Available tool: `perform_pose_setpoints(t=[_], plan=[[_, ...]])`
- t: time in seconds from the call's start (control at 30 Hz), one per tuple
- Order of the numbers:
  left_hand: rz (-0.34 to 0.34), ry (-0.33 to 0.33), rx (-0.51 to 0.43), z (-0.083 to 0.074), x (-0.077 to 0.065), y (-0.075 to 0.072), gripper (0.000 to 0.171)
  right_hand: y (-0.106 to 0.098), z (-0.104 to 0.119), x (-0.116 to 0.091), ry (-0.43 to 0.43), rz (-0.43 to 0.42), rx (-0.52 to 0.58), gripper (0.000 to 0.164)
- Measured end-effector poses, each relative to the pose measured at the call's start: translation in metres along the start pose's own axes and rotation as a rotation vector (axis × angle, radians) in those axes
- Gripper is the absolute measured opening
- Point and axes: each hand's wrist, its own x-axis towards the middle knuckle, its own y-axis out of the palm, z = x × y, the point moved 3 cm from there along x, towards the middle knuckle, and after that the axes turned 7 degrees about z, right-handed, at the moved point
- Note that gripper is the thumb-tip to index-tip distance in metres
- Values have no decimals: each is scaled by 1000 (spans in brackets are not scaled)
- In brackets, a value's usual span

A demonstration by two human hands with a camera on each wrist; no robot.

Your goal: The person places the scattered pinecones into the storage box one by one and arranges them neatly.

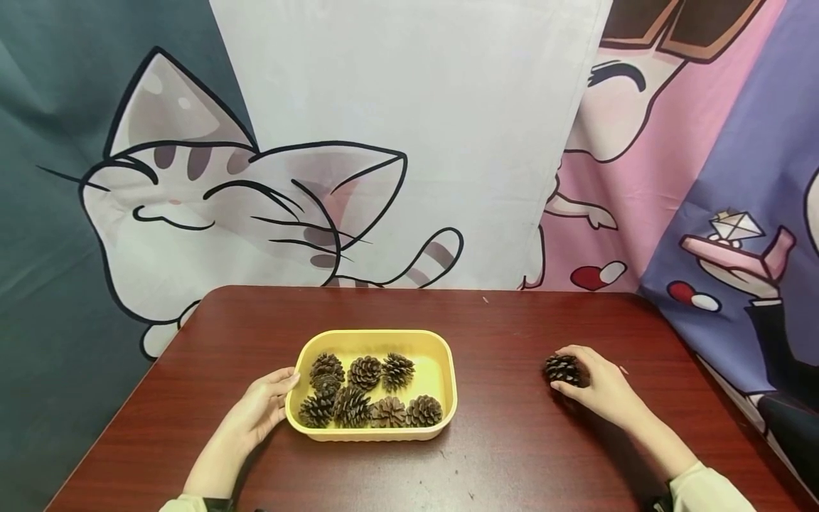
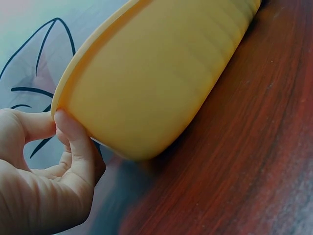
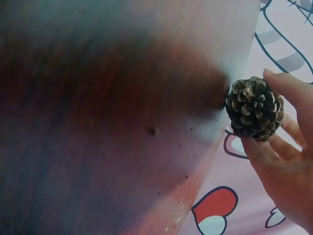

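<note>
A yellow plastic basin (image 1: 441, 363) stands left of the table's middle, with several brown pine cones (image 1: 365, 372) lying in it. My left hand (image 1: 259, 407) pinches the basin's left rim between thumb and fingers; the left wrist view shows the basin's outer wall (image 2: 146, 88) and the left hand (image 2: 54, 176) at its edge. On the right side of the table, my right hand (image 1: 601, 387) grips a single pine cone (image 1: 563, 370). Up close in the right wrist view, the pine cone (image 3: 253, 108) sits between the thumb and fingers of the right hand (image 3: 288, 161).
The dark red wooden table (image 1: 499, 441) carries small dark specks of debris (image 1: 457, 473) near its front. Behind it hangs a cloth backdrop (image 1: 422, 92) printed with a cartoon cat and other figures.
</note>
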Motion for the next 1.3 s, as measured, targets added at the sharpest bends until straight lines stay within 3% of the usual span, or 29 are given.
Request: perform_pose_setpoints(t=[0.17,0.37,0.57,0.93,1.3], plan=[[-11,-2,7,1,0,0,6,0,-1,-1,56,5,-17,51],[-6,0,1,2,0,-2,8,-1,0,3,47,-3,-47,50],[-17,-9,-12,2,1,-1,10,1,4,7,2,0,-27,50],[-36,-9,-16,-1,-1,1,9,5,21,21,-133,-70,15,54],[-42,-10,-8,-2,-2,2,15,8,48,43,-196,-49,71,54]])
